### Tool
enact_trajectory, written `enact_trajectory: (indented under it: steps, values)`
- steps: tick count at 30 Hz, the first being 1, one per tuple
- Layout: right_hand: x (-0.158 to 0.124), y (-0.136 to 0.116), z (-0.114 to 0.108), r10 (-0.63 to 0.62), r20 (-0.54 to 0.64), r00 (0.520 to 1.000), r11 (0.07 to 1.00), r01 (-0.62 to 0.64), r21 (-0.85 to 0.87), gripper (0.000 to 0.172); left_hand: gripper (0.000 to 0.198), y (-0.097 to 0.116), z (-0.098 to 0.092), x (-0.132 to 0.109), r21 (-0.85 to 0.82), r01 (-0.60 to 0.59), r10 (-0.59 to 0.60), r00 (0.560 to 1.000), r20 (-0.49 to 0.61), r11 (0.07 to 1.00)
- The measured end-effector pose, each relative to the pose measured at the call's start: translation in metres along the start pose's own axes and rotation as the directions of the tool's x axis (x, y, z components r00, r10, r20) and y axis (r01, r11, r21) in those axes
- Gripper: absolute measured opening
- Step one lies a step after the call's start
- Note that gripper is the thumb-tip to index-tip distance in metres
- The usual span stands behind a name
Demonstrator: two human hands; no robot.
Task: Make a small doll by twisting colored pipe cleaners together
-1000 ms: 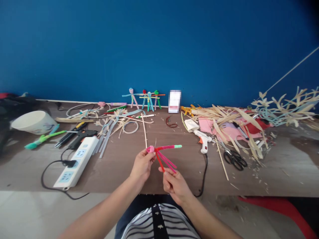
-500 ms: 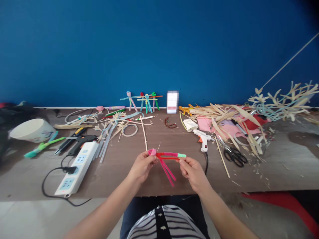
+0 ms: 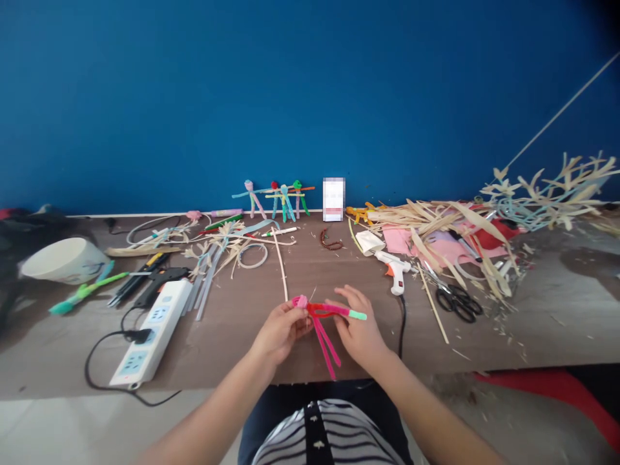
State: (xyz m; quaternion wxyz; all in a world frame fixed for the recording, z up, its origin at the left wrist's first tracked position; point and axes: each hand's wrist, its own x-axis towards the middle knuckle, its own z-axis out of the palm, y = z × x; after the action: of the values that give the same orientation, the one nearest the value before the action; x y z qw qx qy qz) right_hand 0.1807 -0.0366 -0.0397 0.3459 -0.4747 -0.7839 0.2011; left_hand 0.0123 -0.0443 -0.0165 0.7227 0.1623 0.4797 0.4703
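Left hand (image 3: pixel 281 332) pinches a pink-and-red pipe-cleaner figure (image 3: pixel 322 316) over the table (image 3: pixel 242 352), right hand (image 3: pixel 361 326) open beside it
In the head view, the left fingers (image 3: pixel 296 318) close just below the pink bobble (image 3: pixel 301 301), while the right hand's fingers spread, with the mint-green tip (image 3: pixel 358 315) lying across them and two long strands (image 3: pixel 327 345) hanging free. The figure looks very light and soft, its fuzz easy to grip, though its thin wire probably bends under little force, so the twisted join by the bobble seems the steadiest hold, not the floppy ends. A white glue gun (image 3: pixel 397 274) and black scissors (image 3: pixel 458 303) lie to the right, a power strip (image 3: pixel 150 329) to the left
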Motion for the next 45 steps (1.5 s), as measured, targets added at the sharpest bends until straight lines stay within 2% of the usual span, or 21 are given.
enact_trajectory:
  steps: [3,6,8,11,13,15,17,20,22,24,27,30,32,38,42,45]
  values:
    - [-0.003,-0.012,0.001,-0.013,0.107,0.994,1.0,0.01,0.022,0.042,0.02,-0.001,0.0,0.003,-0.001,-0.057,0.057,0.998,-0.029,0.998]
    - [-0.002,-0.019,0.002,0.057,0.177,0.983,0.959,-0.103,0.266,0.033,0.02,-0.002,0.0,0.005,-0.018,-0.084,0.084,0.996,-0.014,0.996]
    - [0.001,-0.02,0.003,0.143,0.195,0.97,0.868,-0.218,0.447,0.025,0.019,-0.002,0.0,0.004,-0.007,-0.086,0.086,0.996,0.0,0.996]
    - [0.006,-0.019,0.007,0.272,0.26,0.927,0.661,-0.376,0.65,0.018,0.023,-0.004,0.001,0.002,0.012,-0.085,0.085,0.995,0.049,0.996]
    - [0.009,-0.017,0.009,0.312,0.321,0.894,0.52,-0.443,0.73,0.017,0.029,-0.005,0.002,0.0,0.004,-0.084,0.083,0.992,0.093,0.996]
    - [0.01,-0.014,0.009,0.31,0.355,0.882,0.433,-0.463,0.773,0.016,0.031,-0.007,0.003,-0.001,-0.007,-0.069,0.07,0.99,0.121,0.998]
    - [0.01,-0.012,0.006,0.275,0.376,0.885,0.428,-0.463,0.776,0.017,0.029,-0.007,0.004,-0.002,-0.019,-0.048,0.05,0.991,0.125,0.999]
    - [0.011,-0.01,-0.001,0.244,0.379,0.893,0.518,-0.451,0.727,0.014,0.025,-0.007,0.006,-0.002,-0.013,-0.035,0.036,0.99,0.139,0.999]
    - [0.012,-0.01,-0.003,0.251,0.382,0.889,0.536,-0.457,0.71,0.013,0.023,-0.006,0.008,-0.002,0.005,-0.045,0.044,0.987,0.153,0.999]
    - [0.012,-0.011,-0.002,0.261,0.405,0.876,0.485,-0.482,0.73,0.016,0.022,-0.006,0.01,-0.003,0.021,-0.059,0.055,0.986,0.157,0.998]
    - [0.01,-0.012,0.006,0.337,0.413,0.846,0.352,-0.52,0.779,0.019,0.021,-0.004,0.012,-0.006,0.055,-0.053,0.042,0.983,0.178,0.997]
    - [0.007,-0.011,0.012,0.404,0.489,0.773,0.203,-0.597,0.776,0.023,0.019,-0.003,0.012,-0.008,0.104,-0.031,0.007,0.975,0.223,0.994]
    - [0.005,-0.01,0.013,0.392,0.543,0.742,0.149,-0.634,0.759,0.025,0.019,-0.003,0.012,-0.008,0.122,-0.016,-0.015,0.969,0.246,0.992]
    - [0.006,-0.011,0.009,0.356,0.53,0.77,0.096,-0.594,0.799,0.023,0.019,-0.01,0.012,-0.008,0.076,-0.018,-0.005,0.957,0.29,0.997]
    - [0.007,-0.01,0.007,0.359,0.57,0.739,0.065,-0.629,0.775,0.025,0.014,-0.008,0.009,-0.009,0.216,-0.159,0.095,0.956,0.277,0.963]
    - [0.01,-0.011,0.002,0.388,0.6,0.699,0.112,-0.682,0.722,0.026,0.017,-0.001,0.004,-0.006,0.304,-0.187,0.107,0.959,0.263,0.934]
